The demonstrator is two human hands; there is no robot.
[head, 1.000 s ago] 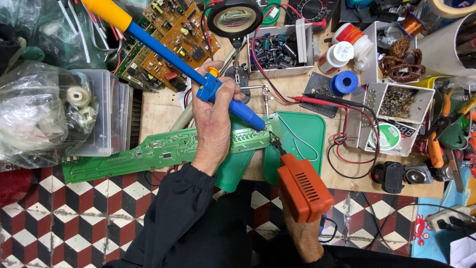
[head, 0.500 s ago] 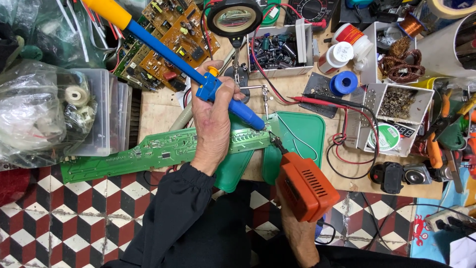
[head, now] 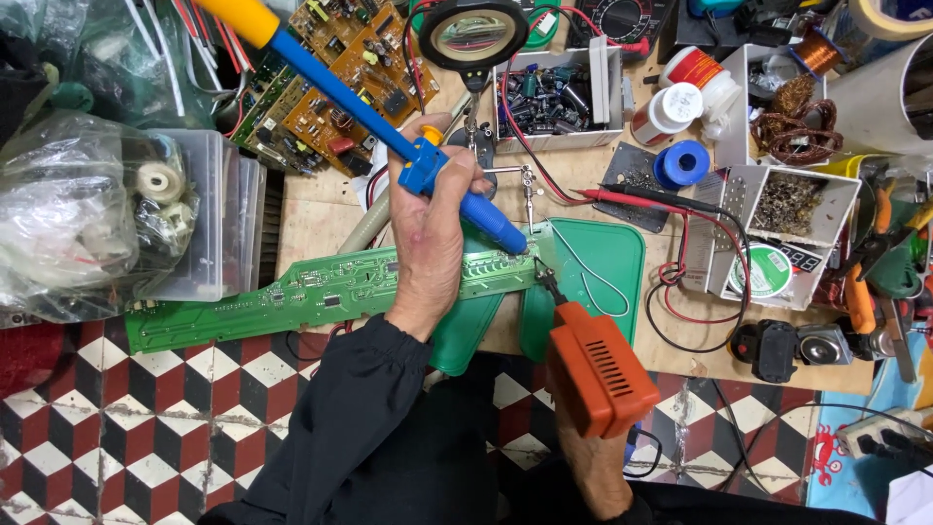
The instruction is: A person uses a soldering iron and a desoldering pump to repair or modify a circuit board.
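Observation:
My left hand grips a blue desoldering pump with a yellow plunger end, its tip resting at the right end of a long green circuit board. The board lies across the wooden bench and juts out over its left edge. My right hand holds an orange soldering gun, largely hiding the hand; its dark tip meets the same end of the board, right beside the pump's tip. Both tips sit above a green mat.
A magnifier on a stand stands behind the board. Brown circuit boards, a tray of capacitors, a solder spool, boxes of parts, pliers and red and black leads crowd the bench. Plastic bags lie at the left.
The orange soldering gun has shifted slightly up and left, its tip closer to the board's end. My left hand and the pump have stayed in place.

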